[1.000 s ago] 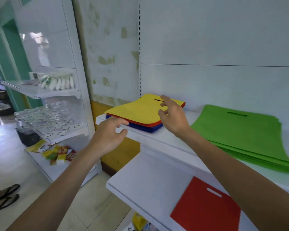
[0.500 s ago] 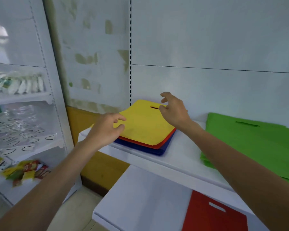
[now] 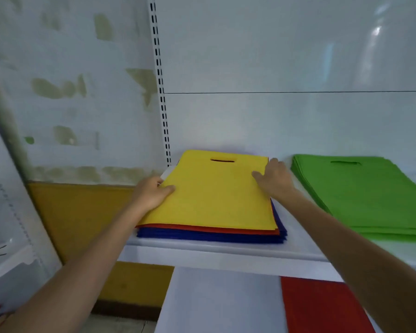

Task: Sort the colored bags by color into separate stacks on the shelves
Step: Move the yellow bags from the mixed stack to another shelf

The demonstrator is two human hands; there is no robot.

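1. Bags counted: one yellow bag [image 3: 216, 195] is laid on a red layer [image 3: 202, 230] and a blue stack [image 3: 202, 236] on the upper shelf [image 3: 226, 255]. One green stack [image 3: 370, 195] lies beside it, and one red bag [image 3: 322, 306] below.
2. Its slot [image 3: 222, 160] is pointed at the back wall, with the long axis front to back.
3. Its left edge is gripped by the left hand [image 3: 149, 195] and its right edge by the right hand [image 3: 276, 179], thumbs on top.

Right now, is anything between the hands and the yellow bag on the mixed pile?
Nothing visible. The yellow bag lies topmost, over a red bag and blue bags; the left hand and right hand touch its side edges.
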